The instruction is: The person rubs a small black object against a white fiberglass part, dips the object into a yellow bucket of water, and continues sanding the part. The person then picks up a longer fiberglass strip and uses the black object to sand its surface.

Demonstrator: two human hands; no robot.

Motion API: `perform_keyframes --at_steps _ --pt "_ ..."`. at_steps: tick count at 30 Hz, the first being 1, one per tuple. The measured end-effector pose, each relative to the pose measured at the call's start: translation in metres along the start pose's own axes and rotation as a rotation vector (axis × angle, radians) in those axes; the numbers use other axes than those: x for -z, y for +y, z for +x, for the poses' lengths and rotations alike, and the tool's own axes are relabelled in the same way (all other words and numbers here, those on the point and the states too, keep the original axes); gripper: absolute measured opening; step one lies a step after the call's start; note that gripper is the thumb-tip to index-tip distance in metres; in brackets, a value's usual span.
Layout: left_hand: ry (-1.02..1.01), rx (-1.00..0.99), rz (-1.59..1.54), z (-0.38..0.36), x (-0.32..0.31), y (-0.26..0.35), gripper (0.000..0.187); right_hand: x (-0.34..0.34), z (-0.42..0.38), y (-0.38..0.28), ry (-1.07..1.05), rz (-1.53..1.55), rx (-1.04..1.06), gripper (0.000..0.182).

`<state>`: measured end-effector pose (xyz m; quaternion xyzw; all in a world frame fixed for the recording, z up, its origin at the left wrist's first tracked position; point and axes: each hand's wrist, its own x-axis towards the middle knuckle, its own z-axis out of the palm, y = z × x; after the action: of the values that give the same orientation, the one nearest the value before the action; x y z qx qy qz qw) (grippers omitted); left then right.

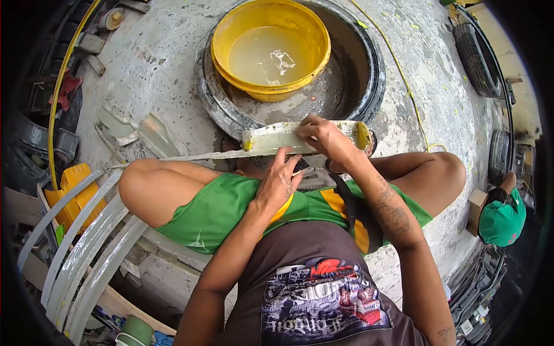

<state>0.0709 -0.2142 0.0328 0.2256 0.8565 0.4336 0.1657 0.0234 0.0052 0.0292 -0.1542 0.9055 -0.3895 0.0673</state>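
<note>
A long whitish panel [277,139], wet-looking and with yellowish ends, lies across in front of my crossed legs. My left hand [281,180] is at its near edge, fingertips on the rim and steadying it. On the panel's upper face, right of centre, rests my right hand [326,138] with its fingers curled down; whatever is under them is hidden. Just beyond the panel, a yellow basin [271,86] of cloudy water sits inside a large black tyre [376,86]. Some whitish scum or a light reflection shows on the water.
Whitish broken pieces [157,135] lie on the floor to the left. Several long curved strips [86,259] stand beside a yellow crate [75,193]. A yellow hose [404,81] runs along the floor. Tyres [476,60] and a person in a green shirt [502,220] are at the right.
</note>
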Motion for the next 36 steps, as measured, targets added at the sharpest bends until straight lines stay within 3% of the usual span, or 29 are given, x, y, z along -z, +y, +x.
perform_keyframes --at_steps 2,3,8,11,12,15,18,24,28,30,31,34,36 --pt "-0.008 -0.012 -0.019 0.0 -0.001 0.0 0.042 -0.009 0.013 -0.003 -0.153 0.078 0.175 0.019" --pt "-0.011 -0.017 -0.021 0.001 -0.001 0.0 0.042 -0.011 0.02 -0.004 -0.228 -0.041 0.253 0.018" --pt "-0.015 0.006 0.007 0.001 0.001 0.003 0.041 0.017 0.004 -0.002 -0.295 -0.098 0.212 0.025" --pt "-0.001 0.0 0.014 0.0 0.0 0.003 0.04 0.059 -0.017 -0.001 -0.443 -0.179 -0.009 0.056" --pt "-0.005 -0.001 0.006 -0.001 -0.001 0.003 0.04 0.068 -0.028 -0.003 -0.33 -0.181 -0.004 0.058" --pt "0.015 -0.015 0.007 0.0 -0.004 0.0 0.041 0.059 -0.032 0.022 -0.308 -0.227 -0.113 0.048" --pt "0.007 -0.013 0.012 0.001 -0.002 0.002 0.041 0.028 -0.01 0.015 -0.21 -0.104 0.074 0.018" --pt "-0.007 -0.01 0.01 0.001 -0.001 0.001 0.041 0.028 -0.008 0.023 -0.221 -0.152 0.073 0.018" --pt "0.011 -0.004 -0.002 0.001 -0.003 0.001 0.041 0.044 -0.016 0.024 -0.299 0.02 -0.156 0.026" --pt "0.004 0.011 -0.009 0.001 -0.004 0.0 0.041 0.034 -0.01 0.02 -0.3 0.145 -0.103 0.024" --pt "0.008 0.014 -0.002 0.001 -0.003 0.001 0.041 0.028 -0.005 0.02 -0.229 0.1 0.052 0.02" --pt "0.016 -0.009 0.008 0.0 -0.002 0.0 0.042 0.018 0.005 0.016 -0.046 -0.03 0.149 0.018" --pt "0.005 -0.014 0.008 -0.001 -0.004 -0.002 0.042 0.019 0.005 0.013 -0.087 0.014 0.137 0.016"
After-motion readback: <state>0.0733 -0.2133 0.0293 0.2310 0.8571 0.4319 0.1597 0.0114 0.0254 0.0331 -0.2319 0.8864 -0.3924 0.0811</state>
